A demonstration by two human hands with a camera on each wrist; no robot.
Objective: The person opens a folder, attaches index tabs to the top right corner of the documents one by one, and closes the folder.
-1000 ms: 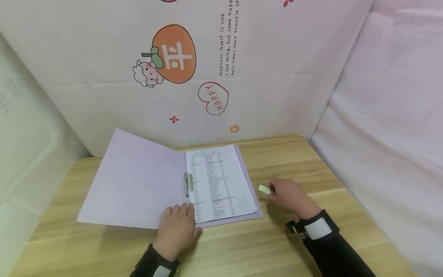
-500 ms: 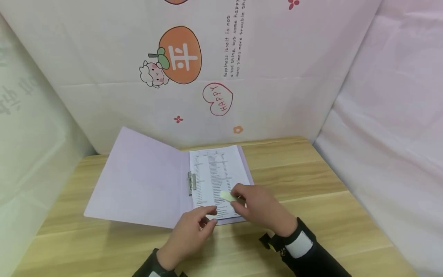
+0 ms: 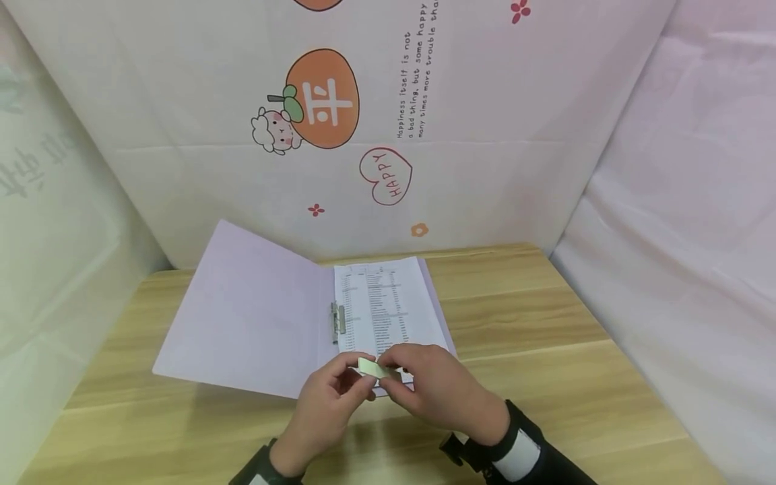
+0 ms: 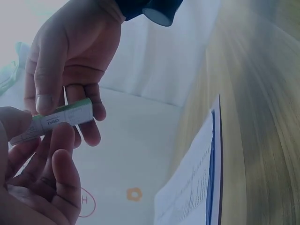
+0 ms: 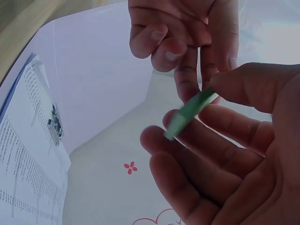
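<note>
A small narrow pale green sticky-note pad (image 3: pixel 370 368) is held between both hands, above the lower edge of an open lilac folder (image 3: pixel 248 316). My right hand (image 3: pixel 445 391) pinches it between thumb and fingers. The left hand (image 3: pixel 330 401) has its thumb and index finger on the pad's left end. In the left wrist view, the pad (image 4: pixel 70 116) shows a white printed face and a green edge. From the right wrist, its green side (image 5: pixel 187 115) appears almost edge-on. Printed sheets (image 3: pixel 388 303) lie in the folder's right half, their lower part hidden by the hands.
A metal clip (image 3: pixel 337 322) sits along the folder's spine. The folder's left cover tilts up from the wooden table (image 3: pixel 515 310). Behind the table hangs a white cloth (image 3: pixel 485 168) with cartoon prints, and more cloth lines both sides.
My right hand has carried the pad leftward from the table's right side to over the folder. The left hand has lifted off the folder's edge and taken the pad's other end.
</note>
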